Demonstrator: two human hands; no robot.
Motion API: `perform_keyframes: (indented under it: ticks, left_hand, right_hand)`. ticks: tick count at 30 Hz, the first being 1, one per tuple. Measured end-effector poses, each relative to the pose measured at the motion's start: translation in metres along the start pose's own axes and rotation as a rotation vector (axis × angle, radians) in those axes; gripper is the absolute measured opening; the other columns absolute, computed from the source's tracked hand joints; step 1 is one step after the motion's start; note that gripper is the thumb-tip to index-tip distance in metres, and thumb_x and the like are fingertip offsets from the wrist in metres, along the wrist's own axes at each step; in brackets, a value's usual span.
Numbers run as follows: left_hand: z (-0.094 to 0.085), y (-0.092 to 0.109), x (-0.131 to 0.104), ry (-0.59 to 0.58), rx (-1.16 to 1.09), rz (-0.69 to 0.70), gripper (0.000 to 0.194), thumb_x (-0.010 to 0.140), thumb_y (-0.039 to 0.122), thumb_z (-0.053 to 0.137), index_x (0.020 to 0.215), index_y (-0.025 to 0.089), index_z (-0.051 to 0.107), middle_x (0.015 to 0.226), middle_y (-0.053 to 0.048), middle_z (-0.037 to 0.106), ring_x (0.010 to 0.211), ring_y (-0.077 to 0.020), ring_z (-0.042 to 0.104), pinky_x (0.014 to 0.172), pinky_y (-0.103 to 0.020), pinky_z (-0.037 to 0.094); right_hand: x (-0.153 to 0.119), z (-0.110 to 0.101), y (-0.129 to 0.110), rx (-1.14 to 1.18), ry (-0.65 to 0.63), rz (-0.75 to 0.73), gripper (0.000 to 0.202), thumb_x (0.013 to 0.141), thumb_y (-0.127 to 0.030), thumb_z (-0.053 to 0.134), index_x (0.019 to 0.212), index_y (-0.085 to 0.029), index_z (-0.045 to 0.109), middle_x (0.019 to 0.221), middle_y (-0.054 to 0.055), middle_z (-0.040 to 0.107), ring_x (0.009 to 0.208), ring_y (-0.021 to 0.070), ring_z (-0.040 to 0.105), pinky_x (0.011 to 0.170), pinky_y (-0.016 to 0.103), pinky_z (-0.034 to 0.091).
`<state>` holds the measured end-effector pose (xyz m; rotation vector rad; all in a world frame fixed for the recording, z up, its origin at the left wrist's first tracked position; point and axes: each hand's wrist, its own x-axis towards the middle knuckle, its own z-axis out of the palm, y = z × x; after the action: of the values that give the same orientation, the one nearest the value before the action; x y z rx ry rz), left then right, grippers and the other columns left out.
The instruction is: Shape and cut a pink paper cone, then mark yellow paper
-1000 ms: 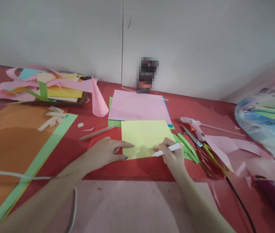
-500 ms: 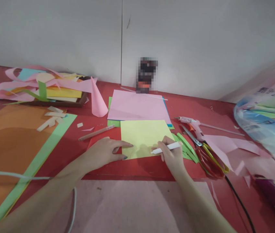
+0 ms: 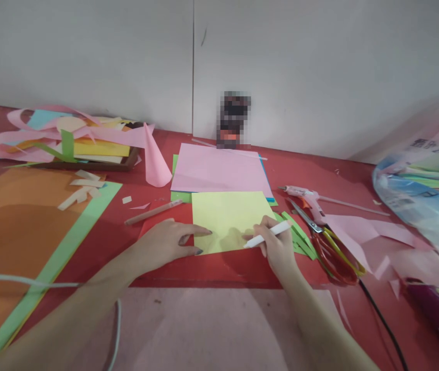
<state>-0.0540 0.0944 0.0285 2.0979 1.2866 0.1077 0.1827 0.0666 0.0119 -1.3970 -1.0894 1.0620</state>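
Note:
A sheet of yellow paper lies in front of me on red paper. My left hand rests at its left edge, fingers stretched out and touching the sheet. In my right hand is a white pen, held slantwise with its tip at the sheet's lower right edge. Just beyond the yellow sheet is a stack of pink paper with green and blue edges showing. Green paper strips lie beside my right hand, next to the scissors with red and yellow handles.
A pink glue gun lies behind the scissors. At the left are a pink paper cone, a tray heaped with paper scraps, a brownish pen and orange paper. A plastic bag sits at the right.
My right hand has shifted the pen tip slightly right and down to the yellow sheet's lower edge. My left hand has stayed in place.

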Motion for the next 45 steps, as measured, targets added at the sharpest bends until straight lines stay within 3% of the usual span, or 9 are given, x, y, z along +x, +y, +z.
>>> perform_keyframes:
  ticks: [3,9,14,19,22,26,30,36,45]
  left_hand:
    - [0.0,0.0,0.0,0.0,0.009,-0.006,0.044,0.074,0.053,0.05,0.114,0.036,0.055,0.061,0.002,0.048,0.06,-0.0127,0.045,0.054,-0.022,0.027]
    - [-0.001,0.001,0.001,-0.004,0.015,0.004,0.041,0.074,0.051,0.05,0.113,0.037,0.056,0.061,0.003,0.048,0.059,-0.0127,0.046,0.053,-0.022,0.027]
    - [-0.001,0.002,0.0,0.015,0.017,0.014,0.043,0.074,0.052,0.051,0.115,0.036,0.054,0.062,0.003,0.049,0.059,-0.0131,0.047,0.053,-0.022,0.028]
    - [-0.001,0.002,0.001,0.012,0.013,0.008,0.043,0.074,0.051,0.052,0.116,0.04,0.051,0.065,0.003,0.053,0.065,-0.0138,0.049,0.056,-0.022,0.031]
    - [0.0,0.0,0.001,0.006,0.017,0.005,0.044,0.074,0.051,0.052,0.116,0.04,0.051,0.066,0.004,0.054,0.066,-0.0139,0.05,0.056,-0.022,0.031]
    - [0.002,-0.002,0.001,0.006,0.026,0.025,0.045,0.074,0.052,0.051,0.118,0.038,0.05,0.067,0.003,0.054,0.067,-0.0145,0.049,0.058,-0.023,0.031]
    - [0.002,-0.003,0.001,0.015,0.03,0.027,0.045,0.074,0.051,0.052,0.118,0.039,0.05,0.068,0.003,0.056,0.068,-0.0151,0.048,0.058,-0.023,0.03]
    - [0.002,-0.002,0.001,0.008,0.012,0.015,0.042,0.075,0.049,0.051,0.116,0.04,0.051,0.068,0.003,0.056,0.068,-0.0139,0.048,0.057,-0.023,0.029]
    - [0.002,-0.005,0.003,-0.003,0.033,0.058,0.043,0.076,0.046,0.05,0.117,0.036,0.051,0.062,0.004,0.051,0.059,-0.0118,0.044,0.057,-0.023,0.027]
  right_hand:
    - [0.001,-0.001,0.003,0.049,0.016,-0.017,0.032,0.074,-0.028,0.054,0.048,-0.021,0.036,0.029,-0.012,0.03,0.027,0.0048,0.027,0.047,0.023,0.047]
    - [-0.003,0.01,-0.001,-0.108,0.063,-0.097,0.031,0.08,-0.041,0.051,0.058,-0.019,0.049,0.033,-0.007,0.041,0.03,0.0071,0.038,0.037,0.02,0.033]
    - [-0.009,0.025,-0.008,-0.147,-0.079,-0.16,0.028,0.081,-0.04,0.05,0.064,-0.019,0.054,0.046,-0.003,0.052,0.046,0.0108,0.051,0.049,0.022,0.041]
    - [-0.011,0.027,-0.007,-0.116,-0.205,-0.15,0.024,0.081,-0.036,0.051,0.064,-0.021,0.044,0.045,-0.005,0.053,0.045,0.0112,0.05,0.056,0.026,0.044]
    - [-0.013,0.026,-0.006,-0.139,-0.301,-0.162,0.028,0.082,-0.034,0.051,0.059,-0.022,0.039,0.041,-0.005,0.054,0.049,0.0124,0.053,0.075,0.033,0.046]
    - [-0.013,0.026,-0.006,-0.152,-0.393,-0.187,0.025,0.083,-0.03,0.049,0.06,-0.023,0.041,0.043,-0.006,0.057,0.052,0.0123,0.056,0.094,0.039,0.037]
    - [-0.013,0.026,-0.007,-0.183,-0.443,-0.2,0.024,0.083,-0.028,0.049,0.061,-0.022,0.042,0.046,-0.005,0.059,0.066,0.014,0.061,0.097,0.038,0.035]
    - [-0.014,0.028,-0.005,-0.207,-0.351,-0.159,0.026,0.083,-0.033,0.049,0.061,-0.023,0.04,0.047,-0.002,0.06,0.078,0.0172,0.062,0.094,0.04,0.038]
    - [-0.014,0.027,-0.005,-0.248,-0.434,-0.213,0.025,0.083,-0.03,0.049,0.06,-0.022,0.042,0.048,-0.004,0.06,0.066,0.0147,0.061,0.097,0.04,0.036]
